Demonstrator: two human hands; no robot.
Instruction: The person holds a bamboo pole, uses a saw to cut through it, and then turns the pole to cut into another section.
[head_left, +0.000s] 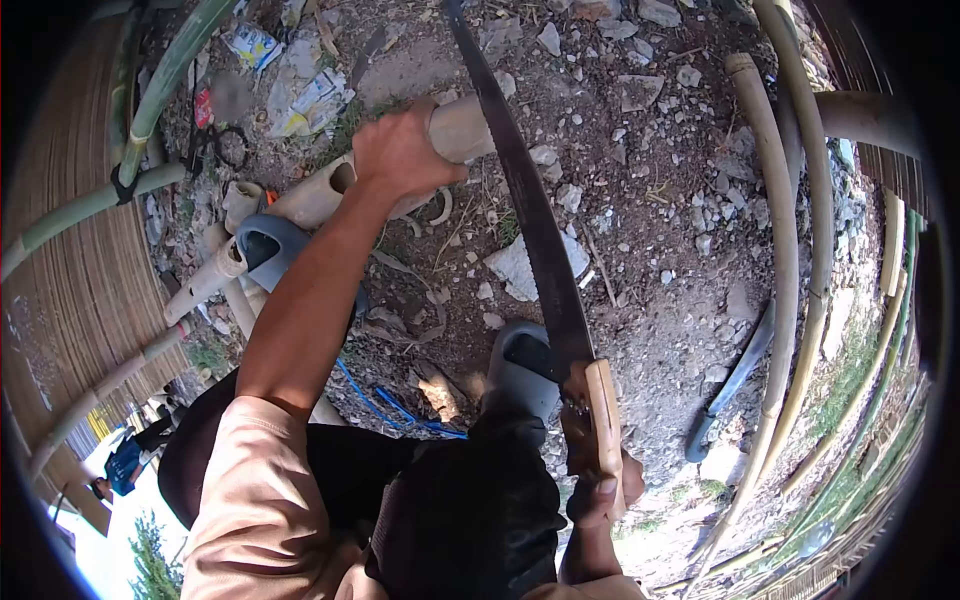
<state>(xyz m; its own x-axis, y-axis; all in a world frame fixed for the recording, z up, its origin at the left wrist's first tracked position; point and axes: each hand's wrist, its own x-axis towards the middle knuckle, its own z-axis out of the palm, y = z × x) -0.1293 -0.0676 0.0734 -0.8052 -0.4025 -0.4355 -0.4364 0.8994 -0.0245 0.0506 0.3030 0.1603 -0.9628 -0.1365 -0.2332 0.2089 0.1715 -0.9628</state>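
Observation:
My left hand grips a short, thick bamboo piece that lies across the stony ground. My right hand holds the wooden handle of a long hand saw. The saw's dark blade runs from the handle up past the bamboo piece, its edge against the bamboo just right of my left hand. My foot in a grey sandal rests on the ground below the blade.
Long bamboo poles lie along the right side, and a machete-like knife lies beside them. Cut bamboo stubs and a second grey sandal sit at the left. Litter, stones, a blue cord and a woven bamboo wall surround the spot.

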